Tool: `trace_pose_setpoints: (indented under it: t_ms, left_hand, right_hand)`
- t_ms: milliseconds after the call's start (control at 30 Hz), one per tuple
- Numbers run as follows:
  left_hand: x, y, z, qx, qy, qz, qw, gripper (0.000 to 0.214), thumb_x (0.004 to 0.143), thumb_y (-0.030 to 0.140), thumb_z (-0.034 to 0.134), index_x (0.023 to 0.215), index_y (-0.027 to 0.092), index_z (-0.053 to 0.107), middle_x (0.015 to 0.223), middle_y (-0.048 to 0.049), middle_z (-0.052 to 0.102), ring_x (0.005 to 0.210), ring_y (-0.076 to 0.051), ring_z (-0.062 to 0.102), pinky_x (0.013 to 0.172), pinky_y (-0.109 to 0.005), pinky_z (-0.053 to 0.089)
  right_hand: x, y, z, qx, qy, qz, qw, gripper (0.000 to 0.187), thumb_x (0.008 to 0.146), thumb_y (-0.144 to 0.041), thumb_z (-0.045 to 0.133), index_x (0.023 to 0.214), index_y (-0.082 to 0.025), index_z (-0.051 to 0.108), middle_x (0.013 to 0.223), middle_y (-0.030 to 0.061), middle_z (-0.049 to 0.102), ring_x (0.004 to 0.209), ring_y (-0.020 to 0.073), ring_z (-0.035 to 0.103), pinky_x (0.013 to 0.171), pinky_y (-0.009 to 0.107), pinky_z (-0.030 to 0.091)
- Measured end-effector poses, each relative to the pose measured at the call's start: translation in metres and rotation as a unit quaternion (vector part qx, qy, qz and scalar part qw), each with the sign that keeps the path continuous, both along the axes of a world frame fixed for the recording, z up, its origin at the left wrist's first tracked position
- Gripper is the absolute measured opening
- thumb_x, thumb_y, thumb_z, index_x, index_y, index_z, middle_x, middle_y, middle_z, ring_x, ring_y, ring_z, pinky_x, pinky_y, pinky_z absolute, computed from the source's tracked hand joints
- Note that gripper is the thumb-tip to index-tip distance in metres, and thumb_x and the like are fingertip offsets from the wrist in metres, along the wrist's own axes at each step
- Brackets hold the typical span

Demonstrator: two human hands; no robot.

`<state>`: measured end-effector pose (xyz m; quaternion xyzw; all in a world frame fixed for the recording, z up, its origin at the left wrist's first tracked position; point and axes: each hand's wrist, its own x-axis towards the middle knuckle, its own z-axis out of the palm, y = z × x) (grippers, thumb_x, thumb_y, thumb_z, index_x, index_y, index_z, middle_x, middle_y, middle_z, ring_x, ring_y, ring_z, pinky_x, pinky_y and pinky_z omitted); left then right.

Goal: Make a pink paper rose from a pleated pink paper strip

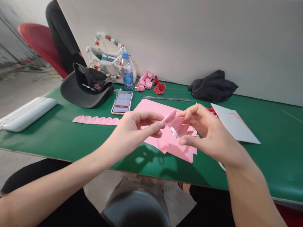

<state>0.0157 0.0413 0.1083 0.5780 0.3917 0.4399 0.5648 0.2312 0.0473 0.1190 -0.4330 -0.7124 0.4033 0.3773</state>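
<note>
Two bare forearms reach in from the bottom of the view over a green surface (267, 157). The left hand (134, 126) and right hand (208, 132) meet in the middle, fingers curved, pinching a small folded pink paper piece (180, 126) from both sides. A small white object (174, 132) sits against its lower edge; what it is, is hard to tell. Directly beneath the hands lie overlapping pink paper sheets (151, 108) with jagged edges. Left of them is a long pink paper strip (96, 120) with a scalloped edge.

Farther back, a smartphone (121, 103) lies face up showing numbers, beside a dark baseball cap (85, 90). Behind them stand a plastic water bottle (127, 72) and a white bag with a beaded handle (109, 60). Pink paper roses (144, 82) and red paper roses (159, 88) sit against the wall, near thin wires (168, 99) and a crumpled black cloth (213, 86). A white folder (234, 124) lies at the right.
</note>
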Motion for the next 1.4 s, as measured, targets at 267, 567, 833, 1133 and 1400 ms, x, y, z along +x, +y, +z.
trace_pose_setpoints:
  t_ms: [267, 567, 833, 1133, 1400]
  left_hand:
    - [0.003, -0.002, -0.002, 0.009, 0.017, -0.017, 1.000, 0.017, 0.086, 0.033, 0.073, 0.096, 0.021, 0.078, 0.092, -0.0011, 0.076, 0.079, -0.013, 0.069, 0.072, -0.018, 0.060]
    - [0.003, 0.000, -0.004, -0.041, 0.010, -0.042, 0.998, 0.016, 0.083, 0.030, 0.076, 0.094, 0.018, 0.078, 0.087, -0.0008, 0.073, 0.074, -0.011, 0.068, 0.070, -0.019, 0.061]
    - [0.002, 0.001, -0.003, -0.050, 0.028, -0.070, 0.996, 0.016, 0.084, 0.032, 0.074, 0.091, 0.018, 0.078, 0.085, -0.0002, 0.073, 0.073, -0.010, 0.068, 0.068, -0.017, 0.060]
    - [0.002, 0.000, -0.002, -0.024, 0.078, -0.064, 0.995, 0.015, 0.084, 0.031, 0.075, 0.092, 0.019, 0.077, 0.084, 0.0012, 0.073, 0.071, -0.010, 0.068, 0.068, -0.018, 0.059]
    - [-0.001, -0.004, -0.002, 0.000, 0.126, -0.070, 0.990, 0.013, 0.087, 0.032, 0.070, 0.093, 0.022, 0.076, 0.083, 0.0025, 0.072, 0.073, -0.010, 0.067, 0.067, -0.017, 0.056]
  right_hand:
    - [-0.023, -0.002, -0.007, -0.025, 0.086, -0.026, 0.996, 0.013, 0.081, -0.028, 0.078, 0.087, -0.020, 0.071, 0.087, 0.0018, 0.073, 0.060, 0.0095, 0.061, 0.058, 0.022, 0.054]
    - [-0.016, -0.002, -0.005, 0.044, 0.053, -0.048, 0.996, 0.023, 0.079, -0.020, 0.078, 0.101, -0.025, 0.074, 0.090, 0.0005, 0.075, 0.084, 0.0164, 0.072, 0.073, 0.026, 0.060]
    - [-0.011, -0.003, 0.001, 0.063, 0.013, -0.032, 0.997, 0.009, 0.079, -0.015, 0.076, 0.080, -0.023, 0.075, 0.081, -0.0023, 0.075, 0.072, 0.0127, 0.072, 0.071, 0.024, 0.061]
    - [-0.010, -0.004, 0.000, 0.104, -0.042, -0.037, 0.993, 0.003, 0.082, -0.021, 0.074, 0.084, -0.023, 0.077, 0.083, -0.0003, 0.078, 0.073, 0.0157, 0.073, 0.070, 0.026, 0.062]
    - [-0.003, -0.003, 0.002, 0.166, -0.109, 0.017, 0.980, 0.009, 0.086, -0.020, 0.070, 0.092, -0.023, 0.076, 0.094, -0.0020, 0.079, 0.083, 0.0124, 0.073, 0.076, 0.020, 0.058]
